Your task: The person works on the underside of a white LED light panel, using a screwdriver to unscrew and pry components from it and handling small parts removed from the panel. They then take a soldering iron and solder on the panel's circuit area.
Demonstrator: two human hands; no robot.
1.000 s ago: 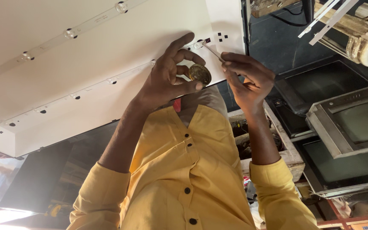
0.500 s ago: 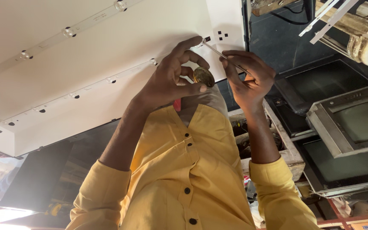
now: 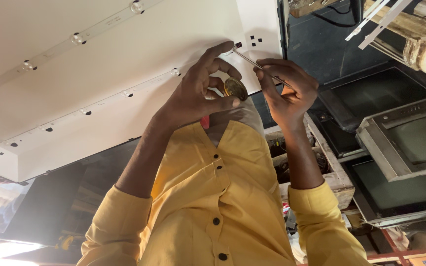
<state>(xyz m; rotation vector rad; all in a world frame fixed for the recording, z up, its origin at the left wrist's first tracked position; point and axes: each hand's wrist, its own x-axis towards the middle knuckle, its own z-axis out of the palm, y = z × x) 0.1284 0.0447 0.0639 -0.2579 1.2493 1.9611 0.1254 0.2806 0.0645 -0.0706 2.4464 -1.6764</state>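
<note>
The left hand (image 3: 198, 93) pinches a small brass tin (image 3: 235, 88); the right hand (image 3: 289, 91) grips tweezers (image 3: 252, 62), probably. A slip could scratch the white backlight panel (image 3: 124, 64) or dislodge an LED lens (image 3: 175, 72).

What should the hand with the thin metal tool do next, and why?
Probably ease the tool a little further under the lens at the end of the strip on the white panel. Its tip already meets that lens, the right hand grips it, and the left hand, holding a small brass tin, has a finger by the spot.
</note>
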